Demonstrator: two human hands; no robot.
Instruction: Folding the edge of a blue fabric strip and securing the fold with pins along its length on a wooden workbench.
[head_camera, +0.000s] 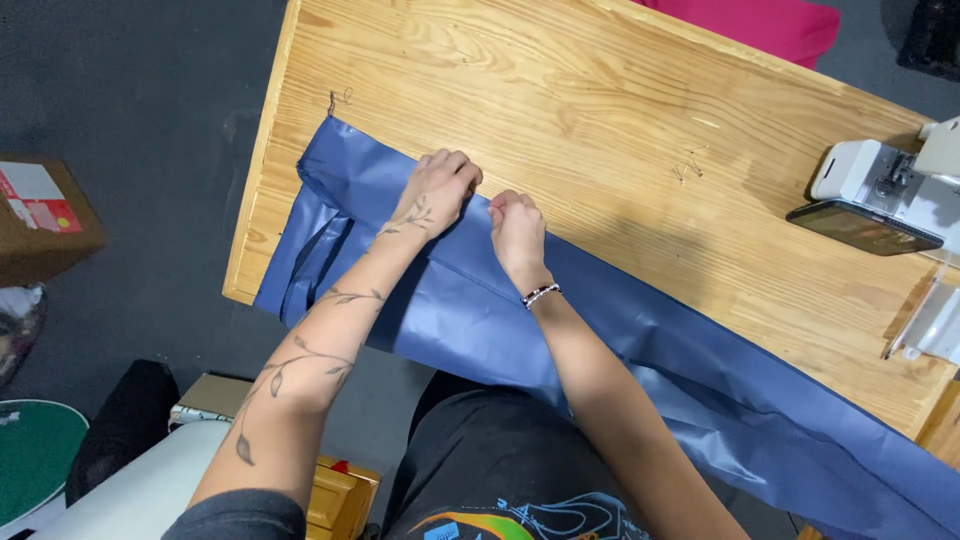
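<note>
So the blue fabric (480, 310) is a long strip of smooth, slightly shiny cloth lying slantwise across the near side of the wooden table (560, 110), with its near edge hanging off toward the person's lap and the right end trailing off the table corner. Both hands sit on its far edge, close together. The left hand (437, 188) has its fingers curled down over the edge, and the right hand (517, 222) is closed into a loose fist pinching that same edge, knuckles nearly touching the left's.

Looks to me like an edge fold being pressed. For a clean result I'd keep the fold line straight and work along it in short pinches, since slick cloth like this probably slides.

Room-wise, plenty of bare wood beyond the hands. The sewing machine (885, 185) and a dark phone (862, 227) sit well apart to the right. The table's left edge is near the fabric's bunched end.
</note>
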